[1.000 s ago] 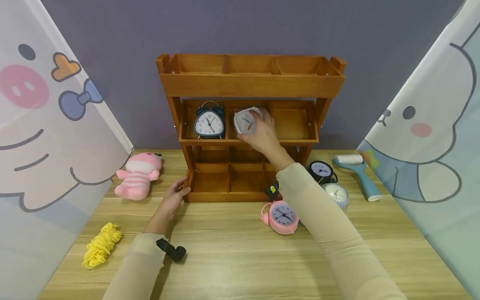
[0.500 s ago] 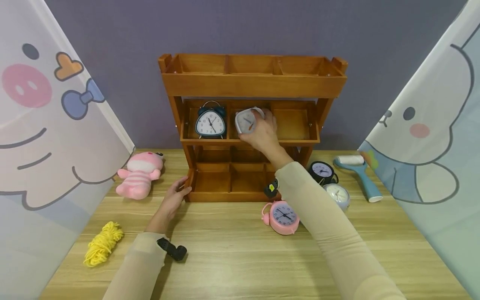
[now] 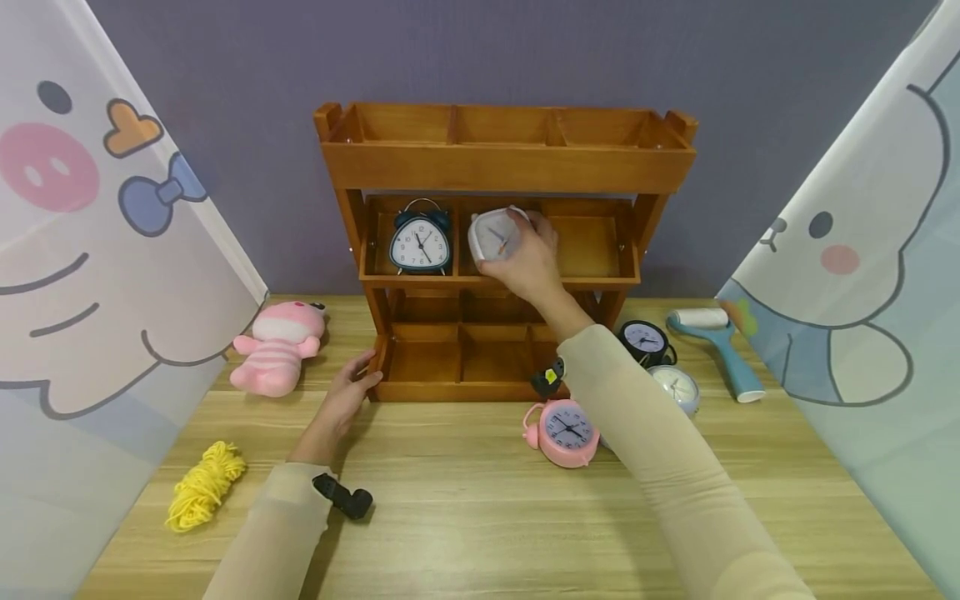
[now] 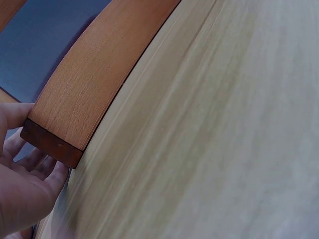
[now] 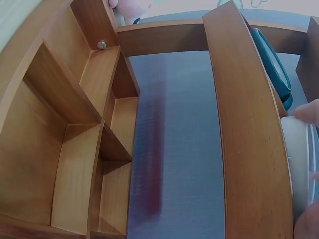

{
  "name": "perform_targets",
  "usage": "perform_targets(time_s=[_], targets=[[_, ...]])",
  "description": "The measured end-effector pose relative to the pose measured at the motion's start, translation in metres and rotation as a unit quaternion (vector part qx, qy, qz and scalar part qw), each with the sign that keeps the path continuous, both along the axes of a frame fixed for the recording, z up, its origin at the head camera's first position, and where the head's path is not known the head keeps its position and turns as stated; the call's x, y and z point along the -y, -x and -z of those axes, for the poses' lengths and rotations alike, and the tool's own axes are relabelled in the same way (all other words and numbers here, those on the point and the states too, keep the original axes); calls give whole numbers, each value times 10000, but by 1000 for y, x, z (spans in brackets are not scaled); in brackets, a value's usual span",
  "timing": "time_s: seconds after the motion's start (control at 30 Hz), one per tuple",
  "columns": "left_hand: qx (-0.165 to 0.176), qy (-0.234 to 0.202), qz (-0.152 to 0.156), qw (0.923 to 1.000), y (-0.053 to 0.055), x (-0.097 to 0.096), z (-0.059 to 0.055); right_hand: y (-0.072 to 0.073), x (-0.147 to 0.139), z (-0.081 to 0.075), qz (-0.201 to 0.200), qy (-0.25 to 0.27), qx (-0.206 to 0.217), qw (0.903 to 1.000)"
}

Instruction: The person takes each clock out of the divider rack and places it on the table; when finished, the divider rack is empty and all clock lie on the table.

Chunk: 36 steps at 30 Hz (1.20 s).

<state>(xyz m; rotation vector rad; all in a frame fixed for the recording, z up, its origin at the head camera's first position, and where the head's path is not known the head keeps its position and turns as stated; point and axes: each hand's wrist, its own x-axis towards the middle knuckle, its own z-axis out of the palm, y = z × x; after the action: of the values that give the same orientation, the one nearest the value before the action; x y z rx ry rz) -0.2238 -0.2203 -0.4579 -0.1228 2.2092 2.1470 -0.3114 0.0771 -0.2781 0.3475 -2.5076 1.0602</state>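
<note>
My right hand [image 3: 531, 254] pinches a white alarm clock [image 3: 491, 235] between thumb and fingers at the middle compartment of the wooden shelf's [image 3: 510, 169] second tier. In the right wrist view the clock [image 5: 298, 159] stands right behind the tier's front board, with fingertips at the far right edge. A dark teal alarm clock [image 3: 420, 247] with a white dial stands upright in the left compartment. At the shelf's lower left corner, my left hand [image 3: 348, 392] grips the end of the bottom tier; the left wrist view has thumb and fingers around the board end [image 4: 52, 144].
A pink alarm clock [image 3: 567, 433] lies before the shelf. Right of it are a black clock [image 3: 643, 340], a pale clock [image 3: 677, 387] and a blue lint roller [image 3: 720, 346]. At left lie a pink plush toy [image 3: 276, 350] and a yellow yarn bundle [image 3: 206, 487].
My right hand has raised the white clock slightly and its dial tilts a little differently. The left hand stays at the shelf corner.
</note>
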Motion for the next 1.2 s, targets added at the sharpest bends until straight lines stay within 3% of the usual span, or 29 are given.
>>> perform_targets(time_s=[0.37, 0.57, 0.87, 1.2], targets=[[14, -99, -34, 9999, 1, -2, 3, -25, -9, -11, -255, 291, -216, 9990], [-17, -28, -51, 10000, 0, -1, 0, -55, -17, -7, -968, 213, -392, 9943], [21, -44, -63, 10000, 2, -1, 0, -97, -31, 24, -1831, -341, 42, 9825], [-16, 19, -48, 10000, 2, -2, -1, -126, -37, 71, -2421, -781, 731, 9643]])
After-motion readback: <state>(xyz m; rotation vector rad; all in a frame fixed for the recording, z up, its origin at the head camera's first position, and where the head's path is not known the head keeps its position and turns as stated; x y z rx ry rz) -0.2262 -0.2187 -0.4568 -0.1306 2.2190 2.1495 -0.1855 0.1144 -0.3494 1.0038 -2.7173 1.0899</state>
